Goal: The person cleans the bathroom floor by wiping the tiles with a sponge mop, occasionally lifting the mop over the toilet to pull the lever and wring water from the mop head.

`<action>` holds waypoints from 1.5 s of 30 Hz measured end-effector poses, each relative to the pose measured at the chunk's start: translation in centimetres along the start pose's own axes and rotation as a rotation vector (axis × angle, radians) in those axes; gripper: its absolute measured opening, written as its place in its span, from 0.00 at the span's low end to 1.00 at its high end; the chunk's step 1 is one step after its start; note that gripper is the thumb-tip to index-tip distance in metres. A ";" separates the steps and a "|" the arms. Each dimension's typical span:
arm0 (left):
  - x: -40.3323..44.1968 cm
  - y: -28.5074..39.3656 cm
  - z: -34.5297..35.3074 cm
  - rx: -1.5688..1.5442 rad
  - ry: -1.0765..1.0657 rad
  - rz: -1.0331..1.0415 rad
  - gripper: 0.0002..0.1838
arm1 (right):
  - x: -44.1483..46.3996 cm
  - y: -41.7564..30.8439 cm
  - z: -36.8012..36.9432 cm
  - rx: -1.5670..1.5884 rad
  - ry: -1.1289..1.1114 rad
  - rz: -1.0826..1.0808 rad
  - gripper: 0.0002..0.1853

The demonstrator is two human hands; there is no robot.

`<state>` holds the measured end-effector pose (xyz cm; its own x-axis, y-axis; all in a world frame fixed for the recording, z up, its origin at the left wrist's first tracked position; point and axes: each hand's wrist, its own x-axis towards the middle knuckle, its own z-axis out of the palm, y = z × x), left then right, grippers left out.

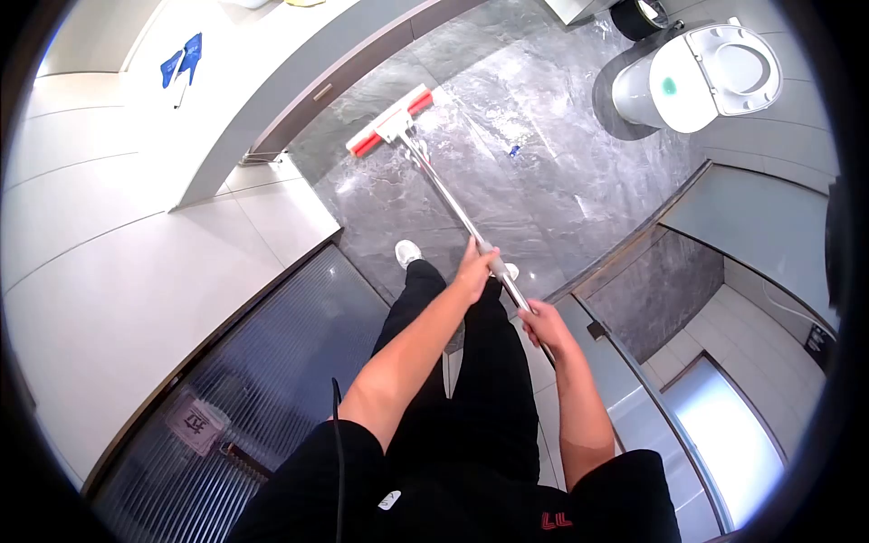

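A sponge mop (453,201) slants across the view, its red and white head (391,122) lying on the wet-looking grey floor (561,190). My left hand (475,270) is wrapped round the grey sleeve partway along the metal pole. Lower down, nearer my body, my right hand (543,326) grips the same pole. Part of the pole's lower end is hidden by my right hand and forearm. A small blue scrap (514,151) lies on the floor, right of the mop head and apart from it.
A white toilet (674,86) with its lid raised stands at the far right beside a black bin (634,20). A glass partition (647,385) runs along the right. A ribbed glass door (272,335) is at my left, below a pale cabinet (272,86).
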<state>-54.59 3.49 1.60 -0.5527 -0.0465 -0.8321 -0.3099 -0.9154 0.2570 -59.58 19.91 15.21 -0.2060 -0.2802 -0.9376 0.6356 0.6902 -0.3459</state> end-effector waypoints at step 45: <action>-14.9 -4.0 -3.4 0.567 -0.065 0.240 0.15 | -13.3 17.6 -10.1 0.401 -0.086 0.396 0.18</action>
<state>-42.44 6.48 11.31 -0.6984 -0.1842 -0.6916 -0.5241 -0.5264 0.6695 -53.17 42.52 21.23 0.1563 -0.1165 -0.9808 0.8882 0.4510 0.0880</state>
